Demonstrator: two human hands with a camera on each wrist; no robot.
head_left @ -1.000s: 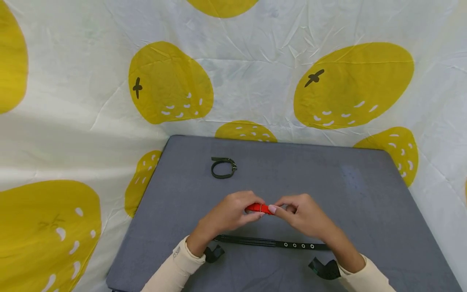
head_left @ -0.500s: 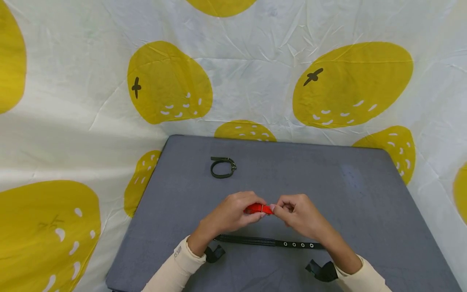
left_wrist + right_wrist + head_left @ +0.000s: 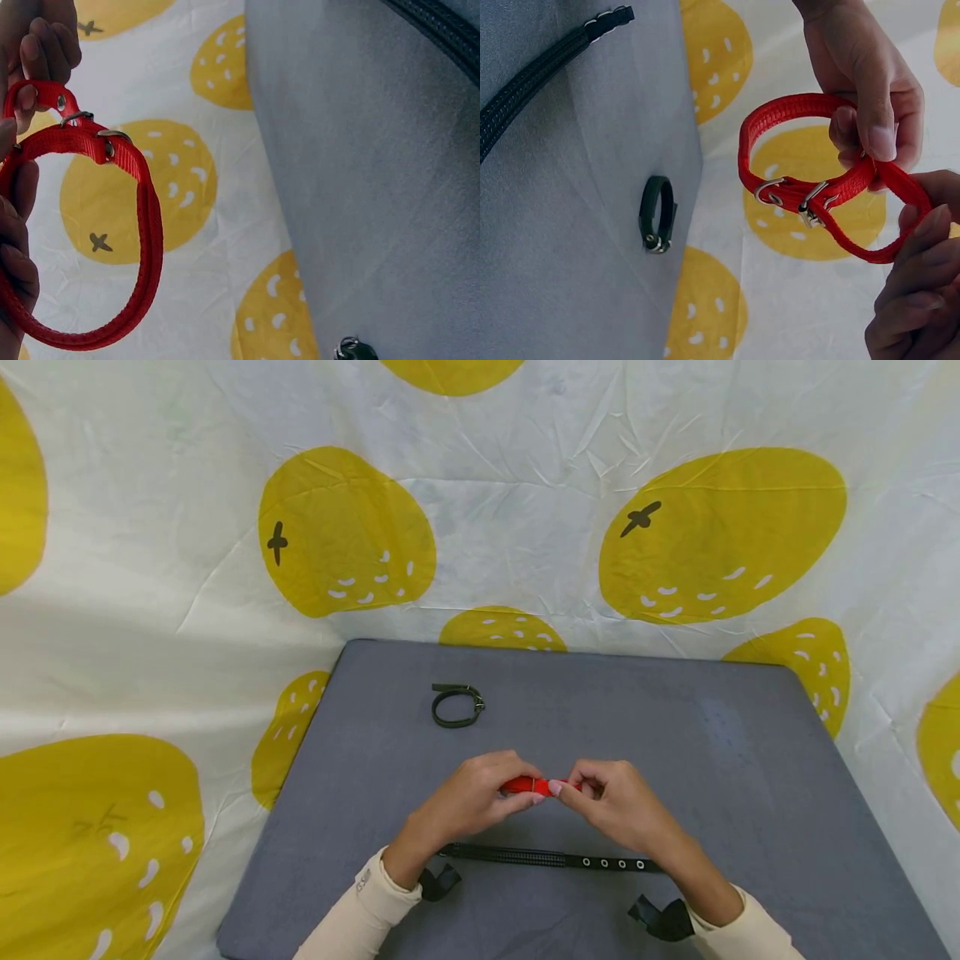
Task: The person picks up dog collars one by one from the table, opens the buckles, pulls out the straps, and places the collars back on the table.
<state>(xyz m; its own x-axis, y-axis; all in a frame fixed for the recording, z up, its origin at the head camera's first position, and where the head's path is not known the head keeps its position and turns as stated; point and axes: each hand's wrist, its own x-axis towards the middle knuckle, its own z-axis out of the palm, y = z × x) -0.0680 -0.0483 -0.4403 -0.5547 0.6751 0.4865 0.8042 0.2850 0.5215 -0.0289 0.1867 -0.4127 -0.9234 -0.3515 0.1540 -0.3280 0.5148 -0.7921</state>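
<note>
A red collar (image 3: 517, 785) is held up above the table between both hands. In the right wrist view, its strap bends back in a loop by a metal buckle (image 3: 812, 214), and a metal ring (image 3: 769, 191) sits beside it. My left hand (image 3: 476, 789) grips the collar's band, with the thumb (image 3: 881, 139) pressed on it. Pinched between the thumb and fingers of my right hand (image 3: 622, 806) is the folded-back strap. A black strap with metal eyelets (image 3: 517, 856) lies flat below the hands.
Farther back on the grey padded table (image 3: 637, 718), a dark green collar (image 3: 453, 724) lies buckled in a ring. A white cloth with yellow fruit prints (image 3: 517, 527) hangs behind and along the sides. Black bands (image 3: 441, 883) hang at both cuffs.
My right thumb has shifted along the red strap, and some red now shows beyond it on the right. The left hand keeps nearly the same place.
</note>
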